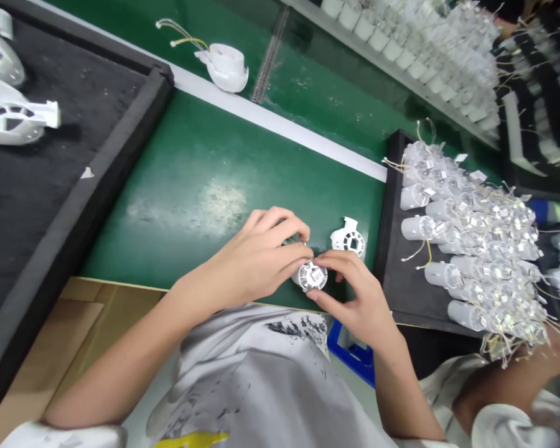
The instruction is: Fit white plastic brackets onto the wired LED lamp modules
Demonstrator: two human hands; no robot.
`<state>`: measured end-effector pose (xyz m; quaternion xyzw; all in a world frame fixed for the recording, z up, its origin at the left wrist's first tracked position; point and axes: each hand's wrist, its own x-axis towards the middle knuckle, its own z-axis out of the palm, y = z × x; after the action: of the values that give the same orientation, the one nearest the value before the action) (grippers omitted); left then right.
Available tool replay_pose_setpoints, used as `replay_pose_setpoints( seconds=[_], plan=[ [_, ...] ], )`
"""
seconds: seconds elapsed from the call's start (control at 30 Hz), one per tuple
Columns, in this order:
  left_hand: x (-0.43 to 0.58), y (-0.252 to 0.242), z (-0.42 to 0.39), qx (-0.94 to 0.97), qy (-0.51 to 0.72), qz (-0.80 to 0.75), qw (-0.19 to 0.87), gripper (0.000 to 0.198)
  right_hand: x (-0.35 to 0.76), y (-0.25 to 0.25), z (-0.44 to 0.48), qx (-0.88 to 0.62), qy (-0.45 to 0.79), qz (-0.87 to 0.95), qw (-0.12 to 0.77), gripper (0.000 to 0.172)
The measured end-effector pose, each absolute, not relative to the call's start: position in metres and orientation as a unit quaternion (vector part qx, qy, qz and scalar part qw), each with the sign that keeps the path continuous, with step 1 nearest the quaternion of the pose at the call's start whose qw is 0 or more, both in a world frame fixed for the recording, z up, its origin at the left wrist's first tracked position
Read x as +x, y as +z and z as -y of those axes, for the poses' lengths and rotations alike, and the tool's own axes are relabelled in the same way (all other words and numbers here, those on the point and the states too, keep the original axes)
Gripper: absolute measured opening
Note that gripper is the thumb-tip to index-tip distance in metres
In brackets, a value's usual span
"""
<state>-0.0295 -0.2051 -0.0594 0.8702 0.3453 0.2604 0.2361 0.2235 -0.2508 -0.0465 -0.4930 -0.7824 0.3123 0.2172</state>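
Near the front edge of the green bench (182, 168), a small round white motor housing (312, 275) with a pale label is held between my two hands. My left hand (273, 252) closes on its left and upper side, fingers bent over it; a bit of thin wire shows by the fingertips. My right hand (354, 286) pinches its right side between thumb and fingers. Just beyond my right hand lies a white plastic cover (348, 239) with a slotted round grille and a short arm. My fingers hide part of the housing.
On the right, a black tray (408, 305) holds rows of clear-white cylinders (466, 236) with wires. A black tray (98, 93) at left carries larger white slotted shells (9, 115). One wired white part (226, 67) sits past the white strip (280, 129). A co-worker's arm (508, 379) is at lower right.
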Motion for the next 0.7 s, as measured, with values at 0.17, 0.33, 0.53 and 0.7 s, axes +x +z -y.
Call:
replay_pose_setpoints(
  seconds=[0.17, 0.33, 0.53, 0.7],
  plan=[
    [-0.025, -0.059, 0.193, 0.897, 0.239, -0.319, 0.191, 0.023, 0.231, -0.043, 0.248, -0.478, 0.327, 0.789, 0.206, 0.045],
    [-0.023, -0.061, 0.192, 0.917, 0.202, -0.306, 0.158, 0.02, 0.232, -0.045, 0.247, -0.477, 0.332, 0.789, 0.199, 0.047],
    [-0.014, -0.069, 0.2, 0.926, 0.198, -0.314, 0.072, 0.019, 0.231, -0.042, 0.249, -0.482, 0.353, 0.776, 0.201, 0.046],
    [-0.011, -0.074, 0.207, 0.916, 0.218, -0.337, 0.011, 0.022, 0.227, -0.037, 0.253, -0.506, 0.402, 0.736, 0.204, 0.044]
  ],
)
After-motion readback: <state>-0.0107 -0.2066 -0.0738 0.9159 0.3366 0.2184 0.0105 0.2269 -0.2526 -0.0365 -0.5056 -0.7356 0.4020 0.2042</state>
